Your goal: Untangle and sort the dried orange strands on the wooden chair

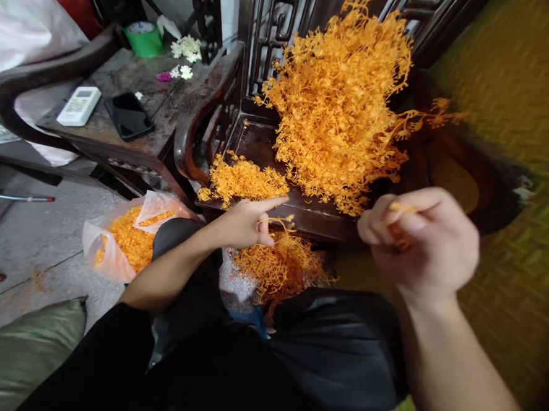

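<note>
My left hand [244, 223] hovers at the front edge of the bench, index finger stretched out. Between its thumb and other fingers is a thin orange plastic sprig [280, 221]. At the right, my right hand [423, 242] is closed in front of the bench, slightly blurred, with a bit of orange sprig [401, 208] showing between thumb and fingers. A tall heap of orange branched sprigs [341, 104] rests on the dark wooden bench [309, 212]. Left of it lies a smaller pile of short orange pieces [245, 180]. Below my left hand, tangled orange stems [284, 268] lie between my knees.
A plastic bag [112, 267] full of orange pieces sits on the floor at left. The wooden side table [163, 121] carries a remote control [79, 105], a phone [128, 116], green tape [145, 39] and small flowers [186, 49]. A green cushion [28, 351] lies lower left.
</note>
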Tool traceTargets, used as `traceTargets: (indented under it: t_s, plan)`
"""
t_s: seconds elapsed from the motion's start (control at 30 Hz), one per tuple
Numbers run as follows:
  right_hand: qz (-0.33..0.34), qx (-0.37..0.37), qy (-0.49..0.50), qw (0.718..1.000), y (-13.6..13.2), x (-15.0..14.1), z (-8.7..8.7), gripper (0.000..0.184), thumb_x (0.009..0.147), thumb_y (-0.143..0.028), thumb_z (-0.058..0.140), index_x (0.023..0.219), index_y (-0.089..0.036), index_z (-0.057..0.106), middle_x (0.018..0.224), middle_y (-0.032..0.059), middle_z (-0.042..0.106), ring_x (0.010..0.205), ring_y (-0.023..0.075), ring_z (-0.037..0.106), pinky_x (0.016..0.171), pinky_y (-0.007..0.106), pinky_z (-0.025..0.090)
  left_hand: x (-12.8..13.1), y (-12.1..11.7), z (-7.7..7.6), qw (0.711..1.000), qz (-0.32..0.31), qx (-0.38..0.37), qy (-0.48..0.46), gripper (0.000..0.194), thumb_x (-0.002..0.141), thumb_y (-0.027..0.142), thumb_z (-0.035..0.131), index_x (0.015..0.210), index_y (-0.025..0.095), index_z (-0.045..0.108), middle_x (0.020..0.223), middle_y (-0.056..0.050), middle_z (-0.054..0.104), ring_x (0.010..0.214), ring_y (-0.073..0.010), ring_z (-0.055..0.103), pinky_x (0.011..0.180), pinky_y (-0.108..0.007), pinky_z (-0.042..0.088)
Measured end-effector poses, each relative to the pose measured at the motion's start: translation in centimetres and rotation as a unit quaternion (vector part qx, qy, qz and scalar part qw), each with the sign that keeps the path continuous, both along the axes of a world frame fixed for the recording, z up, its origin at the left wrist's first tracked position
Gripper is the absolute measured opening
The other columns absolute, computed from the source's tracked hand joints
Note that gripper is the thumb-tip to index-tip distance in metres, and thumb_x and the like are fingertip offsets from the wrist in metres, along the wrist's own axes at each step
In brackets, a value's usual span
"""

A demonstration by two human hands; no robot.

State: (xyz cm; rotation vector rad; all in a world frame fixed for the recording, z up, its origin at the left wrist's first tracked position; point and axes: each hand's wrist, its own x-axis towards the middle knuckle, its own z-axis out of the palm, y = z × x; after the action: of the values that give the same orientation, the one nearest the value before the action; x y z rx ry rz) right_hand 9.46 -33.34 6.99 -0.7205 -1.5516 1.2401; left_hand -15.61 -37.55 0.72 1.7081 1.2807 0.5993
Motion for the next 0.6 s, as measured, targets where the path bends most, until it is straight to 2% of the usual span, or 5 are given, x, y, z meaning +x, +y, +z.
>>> traceTargets:
  t_s: [0.1, 0.23, 0.37, 0.5, 0.6]
  plan:
    - [0.027, -0.139, 0.107, 0.984, 3.3, 0.1, -0.3, 0.024, 0.076, -0.03, 0.069, 0.061, -0.022, 0.052, 0.048, -0.0042, 0.037, 0.039, 0.0088, 0.023, 0.039, 0.024, 0.02, -0.6, 0.0, 0.3, 0.989, -0.073, -0.093, -0.084, 0.095, 0.076, 0.026, 0.082, 0.16, 0.016, 0.037, 0.072, 0.001, 0.07, 0.063, -0.0124, 0.058, 0.068, -0.027, 0.045]
    - [0.007, -0.244, 0.021, 0.97, 7.8, -2.7, -3.7, 0.046, 0.086, -0.053, 0.057, 0.061, -0.024, 0.032, 0.052, -0.0051, 0.03, 0.041, 0.0083, 0.019, 0.037, 0.024, 0.016, -0.1, -0.3, -0.8, 0.97, -0.155, -0.154, -0.103, 0.096, 0.075, 0.03, 0.086, 0.158, 0.017, 0.04, 0.073, 0.002, 0.07, 0.062, -0.0112, 0.058, 0.064, -0.025, 0.043]
    - [-0.075, -0.182, -0.251, 0.948, 12.0, -7.4, -8.0, 0.034, 0.091, -0.045, 0.051, 0.067, -0.026, 0.036, 0.052, -0.0053, 0.032, 0.044, 0.0107, 0.026, 0.041, 0.025, 0.027, 0.7, -0.3, -2.9, 0.952, -0.212, -0.18, -0.124, 0.094, 0.073, 0.033, 0.088, 0.155, 0.02, 0.046, 0.077, 0.002, 0.072, 0.065, -0.0119, 0.062, 0.065, -0.024, 0.043]
    - [-0.071, -0.135, -0.338, 0.928, 15.7, -10.9, -10.9, 0.014, 0.084, -0.028, 0.064, 0.073, -0.02, 0.06, 0.065, 0.0025, 0.058, 0.065, 0.0173, 0.054, 0.071, 0.032, 0.05, 0.9, 0.2, -4.1, 0.95, -0.222, -0.183, -0.12, 0.09, 0.073, 0.036, 0.089, 0.152, 0.018, 0.05, 0.077, 0.001, 0.072, 0.067, -0.0136, 0.063, 0.066, -0.026, 0.046]
    - [-0.042, -0.121, -0.381, 0.916, 17.3, -12.2, -12.1, 0.007, 0.083, -0.02, 0.065, 0.08, -0.015, 0.07, 0.081, 0.008, 0.071, 0.088, 0.0227, 0.065, 0.093, 0.035, 0.048, 0.6, 0.5, -4.0, 0.953, -0.203, -0.186, -0.127, 0.086, 0.075, 0.037, 0.088, 0.15, 0.017, 0.051, 0.078, 0.0, 0.071, 0.067, -0.0134, 0.062, 0.066, -0.026, 0.046]
